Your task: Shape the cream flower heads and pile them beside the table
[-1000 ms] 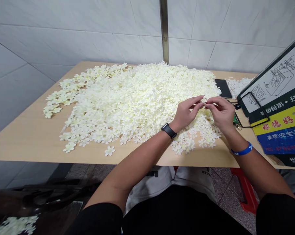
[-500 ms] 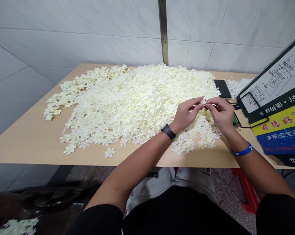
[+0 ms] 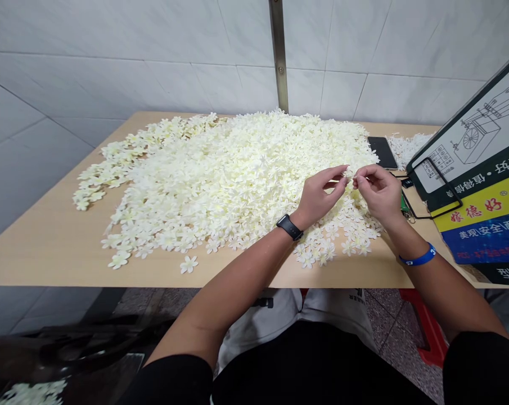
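A broad heap of cream-white artificial flowers (image 3: pixel 237 174) with yellowish centres covers much of the table. Over its right edge, my left hand (image 3: pixel 319 197) pinches what looks like a small white flower (image 3: pixel 347 170) between thumb and fingertips. My right hand (image 3: pixel 378 194) is just to the right, thumb and index finger pressed together. Whatever those right fingertips hold, if anything, is too small to make out. A narrow gap separates the two sets of fingertips. Several loose flowers (image 3: pixel 317 250) lie below my hands on the table.
A black phone (image 3: pixel 382 152) lies behind my right hand, beside a pile of thin white pieces (image 3: pixel 410 147). A printed box (image 3: pixel 477 185) leans at the right, with a black wire frame (image 3: pixel 437 216) against it. The wooden table (image 3: pixel 47 247) meets a tiled wall.
My fingertips, which met around a small white flower, have come slightly apart. My left hand has shifted a little left. The flower heap looks unchanged.
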`<state>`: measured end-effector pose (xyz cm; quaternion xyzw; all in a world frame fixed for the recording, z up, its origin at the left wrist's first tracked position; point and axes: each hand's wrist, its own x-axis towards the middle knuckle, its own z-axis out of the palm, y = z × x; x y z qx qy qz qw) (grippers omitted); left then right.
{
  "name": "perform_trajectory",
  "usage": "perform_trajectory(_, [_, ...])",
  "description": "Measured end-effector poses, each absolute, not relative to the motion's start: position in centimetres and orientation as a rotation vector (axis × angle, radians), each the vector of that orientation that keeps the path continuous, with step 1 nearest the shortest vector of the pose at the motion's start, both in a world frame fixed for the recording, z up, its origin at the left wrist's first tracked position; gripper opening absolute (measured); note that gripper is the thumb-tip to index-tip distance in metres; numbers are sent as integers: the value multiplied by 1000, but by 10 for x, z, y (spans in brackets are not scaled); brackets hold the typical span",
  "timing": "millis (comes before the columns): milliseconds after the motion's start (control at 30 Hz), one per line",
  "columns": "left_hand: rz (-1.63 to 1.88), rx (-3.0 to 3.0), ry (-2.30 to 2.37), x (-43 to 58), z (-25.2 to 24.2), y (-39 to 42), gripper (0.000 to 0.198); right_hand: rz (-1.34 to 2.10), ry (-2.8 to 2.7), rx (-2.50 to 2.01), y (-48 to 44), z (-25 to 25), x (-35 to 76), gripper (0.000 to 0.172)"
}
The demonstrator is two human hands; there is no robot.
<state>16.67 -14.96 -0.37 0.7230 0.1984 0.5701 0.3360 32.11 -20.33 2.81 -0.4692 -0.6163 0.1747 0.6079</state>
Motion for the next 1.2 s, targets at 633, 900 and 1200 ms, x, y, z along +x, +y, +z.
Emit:
perform_trajectory(633, [1465,1843,555,166,-4,-148,36,327,-1392,-1119,-203,26,321,10])
perform_trajectory(900, [1445,1838,546,166,-5,-148,40,318,-1475,-1081,-203,26,322,3])
perform_trajectory(1200, [1410,1879,527,165,-5,-148,39,345,-1454,-1078,-205,31,320,3])
